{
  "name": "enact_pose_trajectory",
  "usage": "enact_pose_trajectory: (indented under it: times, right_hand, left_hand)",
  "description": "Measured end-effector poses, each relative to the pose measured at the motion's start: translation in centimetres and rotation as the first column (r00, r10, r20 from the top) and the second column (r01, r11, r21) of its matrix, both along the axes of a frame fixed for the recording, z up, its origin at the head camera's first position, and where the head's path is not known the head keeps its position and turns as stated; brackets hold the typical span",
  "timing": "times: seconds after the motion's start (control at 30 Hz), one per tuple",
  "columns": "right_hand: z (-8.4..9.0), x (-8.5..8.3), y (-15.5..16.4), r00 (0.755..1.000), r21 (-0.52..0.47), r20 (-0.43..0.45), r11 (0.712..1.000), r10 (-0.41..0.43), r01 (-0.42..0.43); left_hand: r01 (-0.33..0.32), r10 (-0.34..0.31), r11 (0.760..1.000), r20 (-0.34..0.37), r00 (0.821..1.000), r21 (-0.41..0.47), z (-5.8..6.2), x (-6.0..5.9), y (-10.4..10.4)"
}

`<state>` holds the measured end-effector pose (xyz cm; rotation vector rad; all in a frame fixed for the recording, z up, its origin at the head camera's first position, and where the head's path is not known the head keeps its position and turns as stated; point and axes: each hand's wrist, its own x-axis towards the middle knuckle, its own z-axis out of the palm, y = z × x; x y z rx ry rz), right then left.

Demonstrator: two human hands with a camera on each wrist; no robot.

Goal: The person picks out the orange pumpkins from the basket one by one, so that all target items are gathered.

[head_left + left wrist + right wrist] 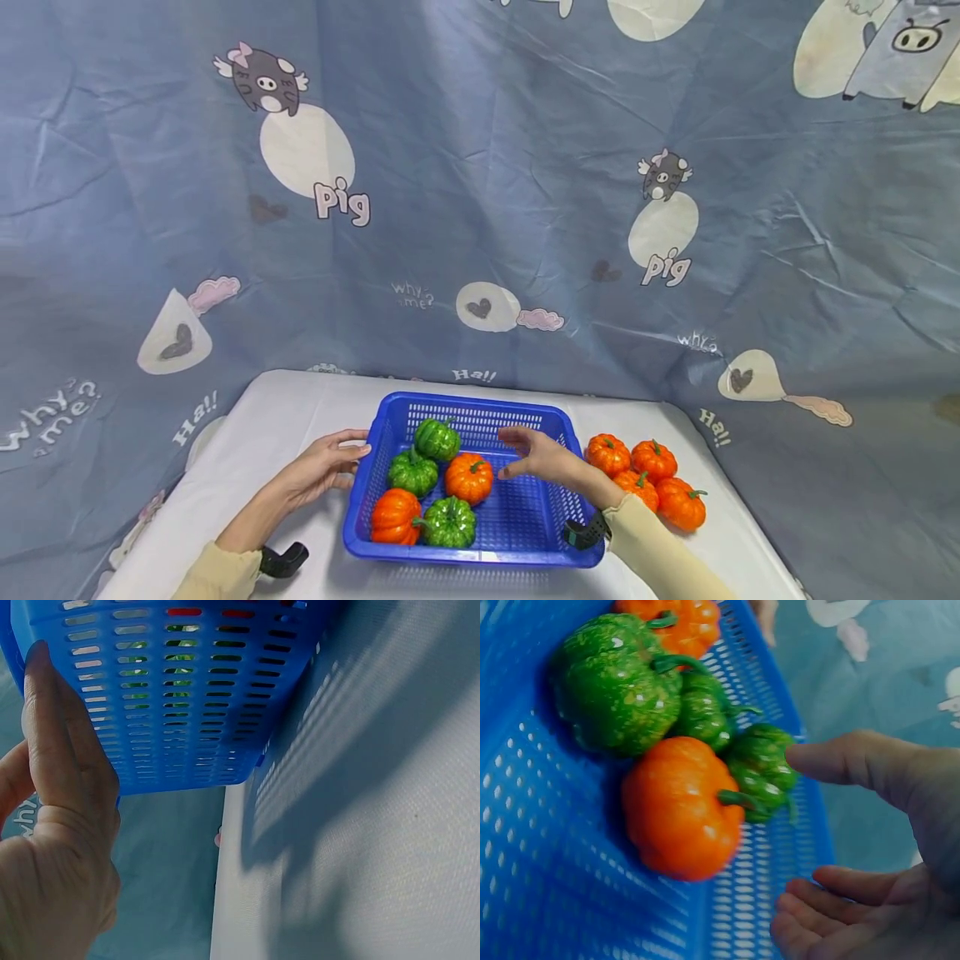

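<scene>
A blue plastic basket with slotted walls holds three green pumpkins, one of them at the front, and two orange ones. My left hand is at the basket's left side, its fingers extended along the outer wall, as the left wrist view shows. Over the basket's right half hovers my right hand, thumb and fingers spread with nothing between them. Nearest to it is the middle orange pumpkin, whose green stem points towards the hand in the right wrist view. The other orange pumpkin lies in the front left corner.
Several orange pumpkins sit together on the white tabletop, to the right of the basket. A blue-grey cloth with pig prints hangs behind the table and along its sides. Black wrist straps circle both forearms.
</scene>
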<state>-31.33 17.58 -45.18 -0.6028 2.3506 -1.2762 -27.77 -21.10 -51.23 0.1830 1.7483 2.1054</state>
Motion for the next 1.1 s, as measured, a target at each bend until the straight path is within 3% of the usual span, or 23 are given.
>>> enact_pose_trajectory:
  times: [0.13,0.27,0.63,0.83,1.1]
  right_hand:
    - [-1.6,-0.6,-1.6,0.997,0.020,0.063,0.999,0.037,-0.038]
    - [-2.9,-0.8,-3.0,0.995,0.030,0.072,0.997,0.064,-0.066]
    - [-4.2,-0.5,-4.1,0.994,0.164,-0.083,0.985,0.077,-0.062]
    - [-3.4,-0.3,-3.4,0.994,0.185,-0.099,0.982,0.046,-0.027]
    - [-0.2,1.1,-0.6,0.999,0.135,-0.025,0.990,0.043,-0.039]
  left_hand:
    - [0.004,-0.004,1.000,0.004,1.000,-0.004,0.1,0.0,0.1]
    - [0.003,-0.003,1.000,0.003,1.000,-0.012,0.0,-0.1,0.0]
    - [0.000,0.000,1.000,0.002,1.000,-0.024,-0.2,-0.3,0.1]
    - [-0.002,0.002,1.000,-0.010,1.000,-0.021,-0.3,-0.3,0.3]
    - [-0.014,0.014,0.999,0.007,1.000,-0.038,-0.3,-0.4,0.0]
